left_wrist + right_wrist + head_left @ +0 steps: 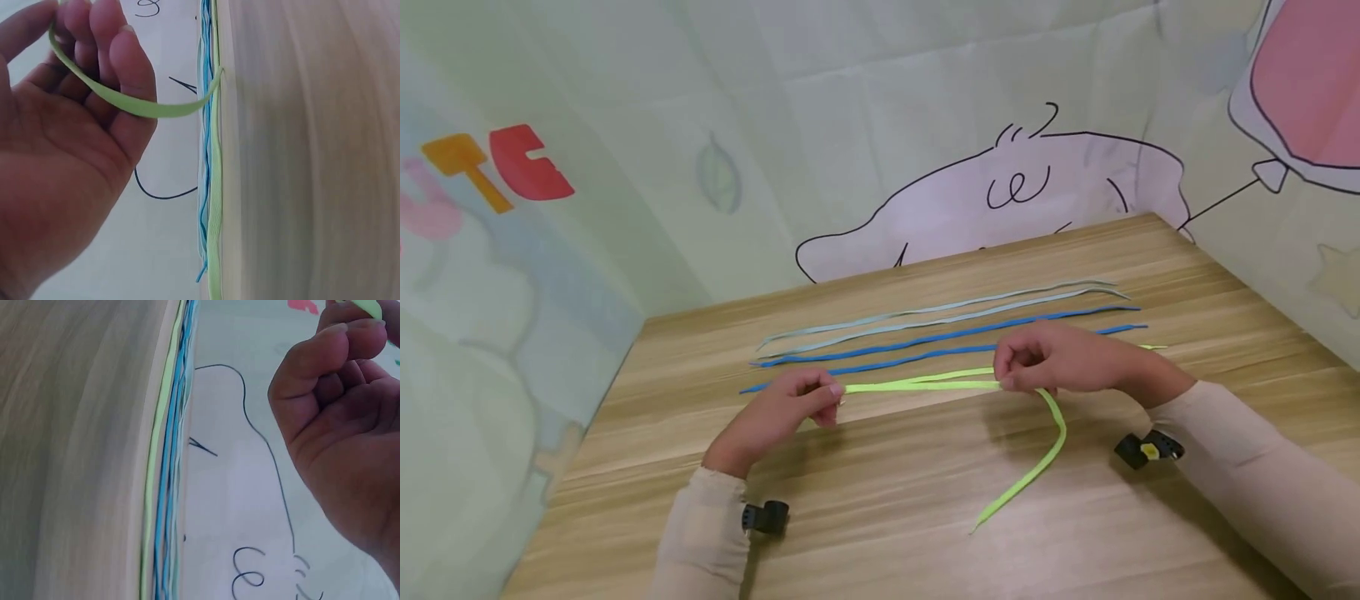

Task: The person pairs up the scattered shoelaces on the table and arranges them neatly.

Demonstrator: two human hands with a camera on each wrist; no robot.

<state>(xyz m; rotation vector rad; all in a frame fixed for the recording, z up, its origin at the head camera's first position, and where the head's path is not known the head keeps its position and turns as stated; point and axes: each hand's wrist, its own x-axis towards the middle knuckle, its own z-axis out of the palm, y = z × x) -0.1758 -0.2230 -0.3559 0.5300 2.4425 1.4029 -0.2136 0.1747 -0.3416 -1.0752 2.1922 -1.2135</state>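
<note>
A flat yellow-green shoelace (925, 386) runs between both hands in the head view. My left hand (797, 396) pinches it between thumb and fingertips. My right hand (1060, 358) pinches it farther along, and a loose length curves from there toward the table's front. In the left wrist view, part of the held lace (147, 107) droops in a curve past the fingers. Only a small piece of it (369, 307) shows at the right fingertips in the right wrist view. A second yellow-green shoelace (215, 187) lies just behind, partly hidden by the hands in the head view.
Two blue shoelaces (955, 336) and two pale grey-blue shoelaces (925, 312) lie stretched side by side across the wooden table (880, 500), beyond the hands. A printed cloth backdrop (737, 125) stands at the table's back and sides.
</note>
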